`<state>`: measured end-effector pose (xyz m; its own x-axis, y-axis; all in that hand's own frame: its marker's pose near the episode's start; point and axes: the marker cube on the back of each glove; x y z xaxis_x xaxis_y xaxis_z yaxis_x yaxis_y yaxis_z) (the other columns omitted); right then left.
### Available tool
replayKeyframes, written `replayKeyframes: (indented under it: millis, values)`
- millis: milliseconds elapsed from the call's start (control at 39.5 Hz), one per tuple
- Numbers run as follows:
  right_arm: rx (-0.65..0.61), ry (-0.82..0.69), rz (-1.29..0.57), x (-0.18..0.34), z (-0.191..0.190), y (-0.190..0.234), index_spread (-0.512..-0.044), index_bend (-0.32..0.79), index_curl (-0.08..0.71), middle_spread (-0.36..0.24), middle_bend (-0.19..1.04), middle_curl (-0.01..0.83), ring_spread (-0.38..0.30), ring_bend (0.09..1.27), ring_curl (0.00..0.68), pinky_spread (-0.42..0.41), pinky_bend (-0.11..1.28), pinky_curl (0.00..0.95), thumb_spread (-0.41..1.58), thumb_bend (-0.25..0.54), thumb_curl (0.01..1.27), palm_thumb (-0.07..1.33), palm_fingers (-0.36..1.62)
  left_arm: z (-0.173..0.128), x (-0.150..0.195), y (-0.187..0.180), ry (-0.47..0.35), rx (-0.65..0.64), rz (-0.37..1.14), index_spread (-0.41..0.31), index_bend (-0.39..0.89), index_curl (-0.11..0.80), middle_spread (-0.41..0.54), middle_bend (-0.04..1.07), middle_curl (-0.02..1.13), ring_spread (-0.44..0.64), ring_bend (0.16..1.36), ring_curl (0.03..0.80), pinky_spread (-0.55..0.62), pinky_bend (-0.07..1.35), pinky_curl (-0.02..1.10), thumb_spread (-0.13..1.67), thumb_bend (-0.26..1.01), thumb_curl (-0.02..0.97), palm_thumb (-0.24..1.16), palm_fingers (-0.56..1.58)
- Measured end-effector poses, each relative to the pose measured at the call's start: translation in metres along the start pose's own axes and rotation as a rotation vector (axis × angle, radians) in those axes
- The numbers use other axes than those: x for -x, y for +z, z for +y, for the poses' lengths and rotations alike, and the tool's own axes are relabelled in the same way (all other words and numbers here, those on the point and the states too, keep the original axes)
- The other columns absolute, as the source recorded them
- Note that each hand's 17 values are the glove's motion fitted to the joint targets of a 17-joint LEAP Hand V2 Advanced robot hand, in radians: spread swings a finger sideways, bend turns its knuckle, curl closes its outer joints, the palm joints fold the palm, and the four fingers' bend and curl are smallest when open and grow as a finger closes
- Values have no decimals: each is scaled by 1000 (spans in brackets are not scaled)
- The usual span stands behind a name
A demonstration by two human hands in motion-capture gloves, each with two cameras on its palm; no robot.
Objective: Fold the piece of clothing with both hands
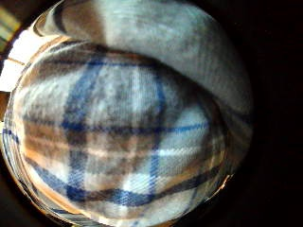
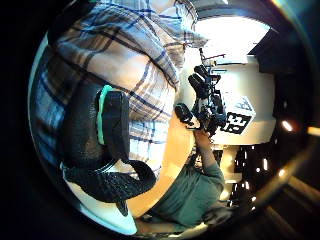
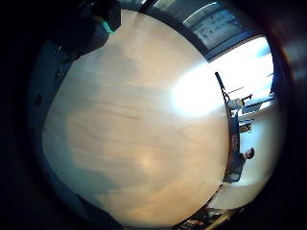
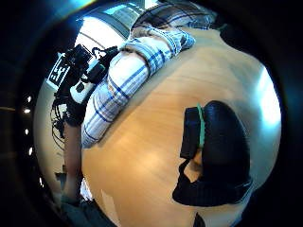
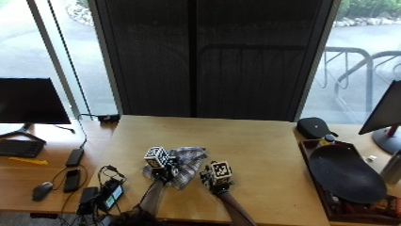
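Wooden desk; plaid shirt lies bunched toward the near edge, left of middle. Left hand sits on the shirt's left part, thumb curled onto the cloth as if gripping it, while right hand hovers just beside the shirt's right edge over bare wood, thumb loosely bent, holding nothing. Judgement: right hand should catch the free edge and both spread the cloth flat before any fold.
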<state>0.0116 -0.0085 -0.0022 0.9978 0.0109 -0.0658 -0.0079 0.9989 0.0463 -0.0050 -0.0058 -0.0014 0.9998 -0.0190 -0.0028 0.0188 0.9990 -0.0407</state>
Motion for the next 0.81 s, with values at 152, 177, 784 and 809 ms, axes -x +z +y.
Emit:
replayKeyframes:
  millis: [152,177,784,809]
  values:
    - [29,7,-10,0,4,1,-325,165,325,-8,151,228,30,417,301,241,559,325,1403,247,322,491,445,2,-2,1,5,13,32,-112,147,295,-37,328,380,177,476,292,434,187,194,1350,55,247,265,392]
    - [32,6,-17,1,5,1,-325,165,326,-5,151,230,30,417,302,241,559,326,1404,244,324,492,444,0,-2,1,14,-1,34,-113,148,297,-38,327,382,178,475,292,435,189,196,1351,53,249,266,389]
    - [12,-25,-180,19,-5,2,-323,164,343,-1,149,248,30,415,328,242,554,349,1426,174,359,514,429,-9,5,0,50,-59,4,-107,148,322,-32,335,417,179,479,315,443,181,212,1370,-1,275,294,357]
    - [12,-30,-188,19,-5,2,-323,165,344,-1,150,248,30,416,329,241,550,347,1425,172,360,518,427,-9,5,0,48,-58,4,-107,148,323,-35,335,418,179,479,316,443,182,213,1370,-3,276,295,357]
